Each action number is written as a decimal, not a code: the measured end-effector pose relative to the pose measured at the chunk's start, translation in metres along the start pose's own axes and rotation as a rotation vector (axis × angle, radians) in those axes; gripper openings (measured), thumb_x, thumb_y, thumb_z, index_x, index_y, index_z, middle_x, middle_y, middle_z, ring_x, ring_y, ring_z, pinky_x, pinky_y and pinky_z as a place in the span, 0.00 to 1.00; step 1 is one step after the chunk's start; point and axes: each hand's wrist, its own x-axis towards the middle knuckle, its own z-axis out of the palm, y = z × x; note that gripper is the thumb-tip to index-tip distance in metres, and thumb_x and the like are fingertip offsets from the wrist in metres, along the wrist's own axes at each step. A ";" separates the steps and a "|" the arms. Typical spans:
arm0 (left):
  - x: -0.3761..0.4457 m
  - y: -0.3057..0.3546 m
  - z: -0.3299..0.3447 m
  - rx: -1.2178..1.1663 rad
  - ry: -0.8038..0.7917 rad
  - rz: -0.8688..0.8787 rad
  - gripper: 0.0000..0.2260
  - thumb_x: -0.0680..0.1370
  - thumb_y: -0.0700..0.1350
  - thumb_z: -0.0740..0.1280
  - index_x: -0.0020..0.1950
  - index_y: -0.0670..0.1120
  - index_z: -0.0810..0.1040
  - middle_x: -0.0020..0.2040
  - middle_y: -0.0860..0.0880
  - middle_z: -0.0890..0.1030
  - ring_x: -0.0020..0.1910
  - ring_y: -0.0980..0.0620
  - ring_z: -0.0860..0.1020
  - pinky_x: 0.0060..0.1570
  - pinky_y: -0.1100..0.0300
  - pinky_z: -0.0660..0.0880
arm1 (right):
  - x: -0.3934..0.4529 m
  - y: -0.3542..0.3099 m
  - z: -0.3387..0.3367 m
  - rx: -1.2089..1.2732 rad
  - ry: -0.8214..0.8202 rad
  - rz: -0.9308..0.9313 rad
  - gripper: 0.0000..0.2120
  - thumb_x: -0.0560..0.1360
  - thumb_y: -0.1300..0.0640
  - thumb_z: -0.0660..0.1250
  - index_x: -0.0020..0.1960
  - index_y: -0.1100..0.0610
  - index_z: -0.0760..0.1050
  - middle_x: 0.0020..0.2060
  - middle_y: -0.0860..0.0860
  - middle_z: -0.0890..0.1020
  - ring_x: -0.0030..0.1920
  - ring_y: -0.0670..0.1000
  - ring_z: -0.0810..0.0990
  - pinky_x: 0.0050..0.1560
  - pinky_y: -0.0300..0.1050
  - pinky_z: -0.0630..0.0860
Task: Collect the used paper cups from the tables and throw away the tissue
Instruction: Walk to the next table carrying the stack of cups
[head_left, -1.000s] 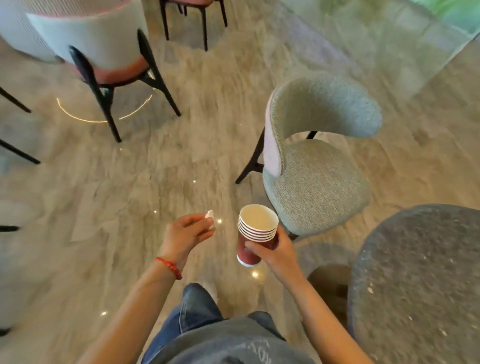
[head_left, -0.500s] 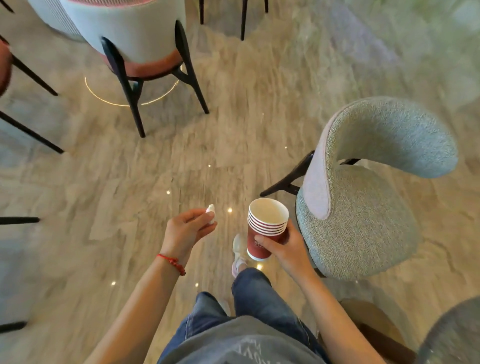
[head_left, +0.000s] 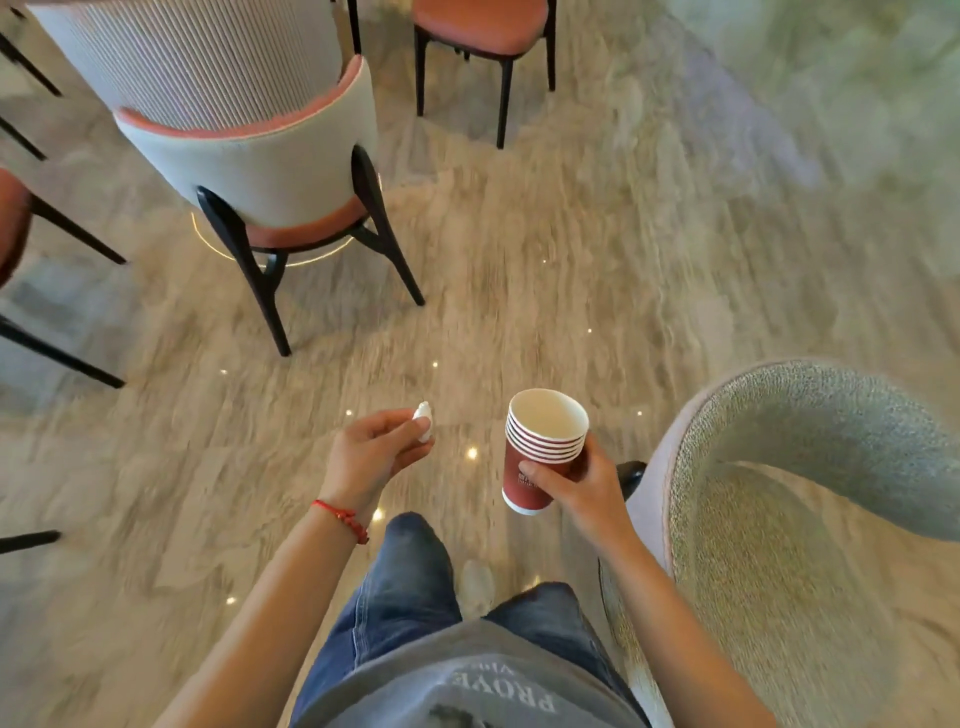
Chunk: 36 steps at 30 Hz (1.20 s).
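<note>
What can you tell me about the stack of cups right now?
The stack of cups is several red paper cups nested together, white rims layered at the top and a white band at the base. The top cup's inside looks pale and empty. Some print on the side is too blurred to read. The right hand grips it around the middle, holding it in the air, tilted slightly, above the floor and beside a grey chair.

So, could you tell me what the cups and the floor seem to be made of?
Cups: likely paper, matte red outside, white inside, with thin rolled rims, nested. Floor: probably polished stone or marble-look tile, veined beige and glossy enough to mirror ceiling lights.
</note>
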 end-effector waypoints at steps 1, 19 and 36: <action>0.014 0.008 0.005 0.006 0.005 -0.003 0.02 0.72 0.38 0.70 0.43 0.40 0.81 0.37 0.47 0.83 0.38 0.53 0.82 0.38 0.66 0.78 | 0.017 -0.007 0.000 0.014 0.007 0.005 0.31 0.59 0.49 0.77 0.60 0.48 0.71 0.53 0.45 0.80 0.52 0.42 0.79 0.49 0.37 0.76; 0.272 0.233 0.128 0.181 -0.192 -0.028 0.03 0.72 0.39 0.71 0.44 0.40 0.81 0.37 0.45 0.83 0.38 0.53 0.83 0.39 0.66 0.78 | 0.283 -0.162 -0.039 0.165 0.291 0.039 0.29 0.57 0.47 0.78 0.56 0.44 0.73 0.52 0.45 0.81 0.54 0.44 0.80 0.48 0.38 0.76; 0.399 0.277 0.401 0.381 -0.547 -0.115 0.02 0.72 0.36 0.70 0.43 0.40 0.81 0.36 0.46 0.83 0.35 0.54 0.82 0.36 0.67 0.78 | 0.413 -0.176 -0.208 0.253 0.622 0.076 0.29 0.63 0.58 0.78 0.57 0.41 0.69 0.52 0.40 0.79 0.52 0.38 0.79 0.44 0.31 0.76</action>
